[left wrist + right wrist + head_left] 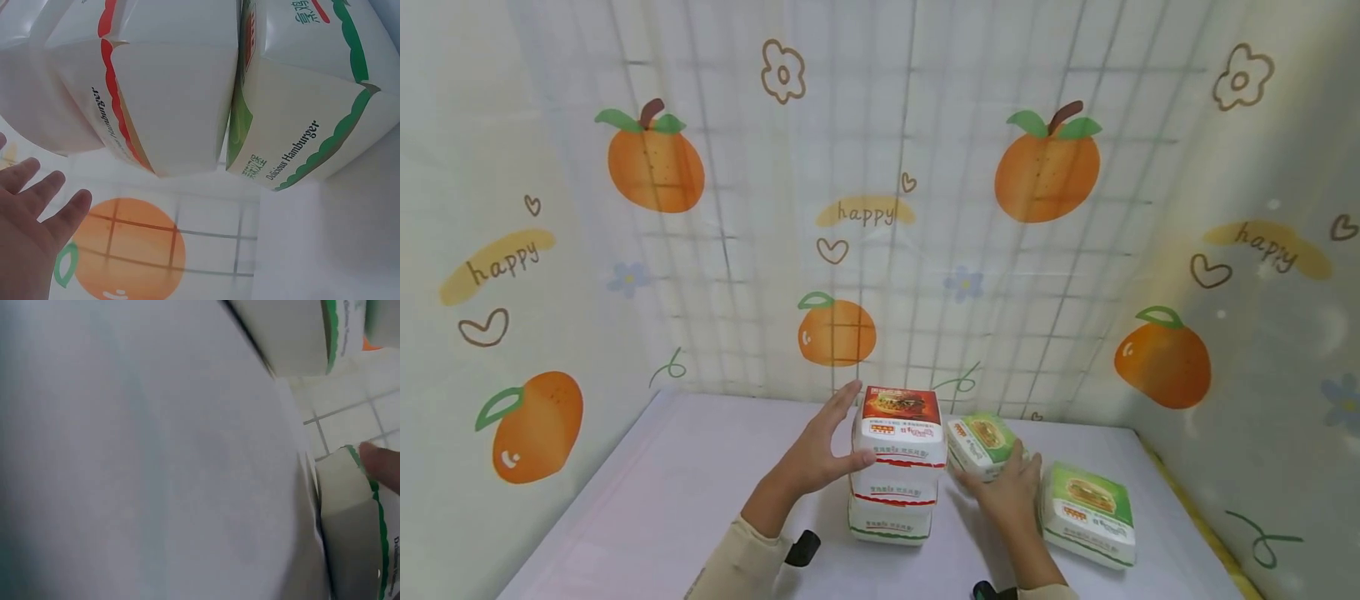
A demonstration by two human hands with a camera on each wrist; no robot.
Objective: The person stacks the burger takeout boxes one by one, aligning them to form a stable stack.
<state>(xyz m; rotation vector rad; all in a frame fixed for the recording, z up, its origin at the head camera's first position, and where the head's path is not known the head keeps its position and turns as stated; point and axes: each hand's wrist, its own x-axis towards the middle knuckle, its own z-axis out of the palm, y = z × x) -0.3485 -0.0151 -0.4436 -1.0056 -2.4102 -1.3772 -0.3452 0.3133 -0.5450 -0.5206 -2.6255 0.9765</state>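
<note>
Three hamburger boxes are stacked mid-table. The top box has a red lid, the middle box has red trim, and the bottom box is trimmed in green. Beside the stack's left side is my left hand, fingers spread and thumb overlapping the top box's front in the head view. Its fingers show apart from the cartons in the left wrist view. My right hand grips a green-lidded hamburger box right of the stack, thumb at its left, fingers at its right.
Another green-lidded hamburger box sits at the right, close beside my right hand. The white table runs back to a curtain printed with oranges, with a grid showing behind it.
</note>
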